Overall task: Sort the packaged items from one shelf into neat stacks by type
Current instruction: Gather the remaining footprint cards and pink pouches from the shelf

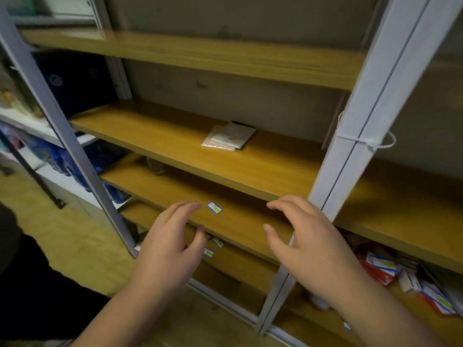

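Packaged items (229, 137) are lying as a small, slightly skewed stack on the middle shelf (160, 136), toward its rear centre, well apart from both hands. The fingers (186, 206) of the left hand (166, 246) are curled loosely and spread apart, holding nothing. The fingers (283, 204) of the right hand (308, 244) are likewise parted and empty, hovering in front of the edge of the shelf below (238, 219). Both hands are facing each other at a similar height, near a small blue-bordered label (215, 207) on that lower board. Outward from the hands, a white upright post (375, 101) is dividing this bay from the one to the right, where a loose heap of red, white and blue packets (390, 271) is lying disordered on a low shelf. Blue packages (50, 156) are occupying the white shelving to the left. Judged from this layout, only one small stack is standing sorted, and its edges are not yet flush; the heap at lower right appears unsorted, so most of the work is probably remaining. Motion blur is preventing identification of the item types.
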The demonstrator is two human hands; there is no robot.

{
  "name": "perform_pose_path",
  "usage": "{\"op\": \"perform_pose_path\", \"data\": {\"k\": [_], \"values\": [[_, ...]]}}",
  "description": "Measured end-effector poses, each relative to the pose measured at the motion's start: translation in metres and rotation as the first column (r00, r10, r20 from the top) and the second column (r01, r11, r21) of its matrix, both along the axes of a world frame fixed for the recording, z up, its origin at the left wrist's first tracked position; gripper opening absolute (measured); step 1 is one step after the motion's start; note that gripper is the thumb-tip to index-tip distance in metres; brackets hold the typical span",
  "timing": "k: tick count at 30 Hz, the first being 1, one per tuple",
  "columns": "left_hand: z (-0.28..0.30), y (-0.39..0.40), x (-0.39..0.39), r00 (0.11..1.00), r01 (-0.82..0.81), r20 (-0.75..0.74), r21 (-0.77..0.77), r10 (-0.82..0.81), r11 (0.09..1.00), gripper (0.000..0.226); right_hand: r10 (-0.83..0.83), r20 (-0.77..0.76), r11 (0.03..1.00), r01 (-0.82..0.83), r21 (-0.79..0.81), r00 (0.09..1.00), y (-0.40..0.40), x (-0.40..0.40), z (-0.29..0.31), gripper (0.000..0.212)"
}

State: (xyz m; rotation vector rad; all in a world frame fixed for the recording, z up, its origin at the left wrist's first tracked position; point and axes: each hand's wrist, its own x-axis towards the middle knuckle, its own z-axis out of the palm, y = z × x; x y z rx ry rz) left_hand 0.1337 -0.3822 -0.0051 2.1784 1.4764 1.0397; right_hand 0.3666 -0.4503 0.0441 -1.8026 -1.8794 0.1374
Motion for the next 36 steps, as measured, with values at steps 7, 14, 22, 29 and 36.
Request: {"op": "perform_pose_path", "data": {"k": [7,14,22,29,36], "values": [[0.003,0.057,-0.002,0.999,-0.005,-0.037,-0.029,0.004,1.000,0.050,-0.036,0.010,0.999,0.036,-0.021,0.999,0.063,0.000,-0.014,0.050],[0.025,0.138,0.002,0.985,-0.038,-0.170,-0.036,0.031,0.999,0.069,-0.114,-0.032,0.993,0.113,-0.042,0.993,0.146,0.007,-0.018,0.054],[0.008,0.230,0.038,0.953,0.045,-0.289,-0.150,-0.088,0.988,0.085,-0.227,0.000,0.964,0.225,-0.139,0.974,0.190,0.014,-0.018,0.054],[0.010,0.335,0.117,0.816,0.091,-0.570,-0.038,-0.096,0.995,0.080,-0.344,0.012,0.934,0.344,-0.095,0.939,0.196,-0.001,-0.017,0.053],[0.001,0.366,0.148,0.705,0.022,-0.688,-0.225,-0.175,0.974,0.105,-0.451,0.075,0.885,0.457,-0.096,0.889,0.195,-0.023,-0.016,0.055]]}}
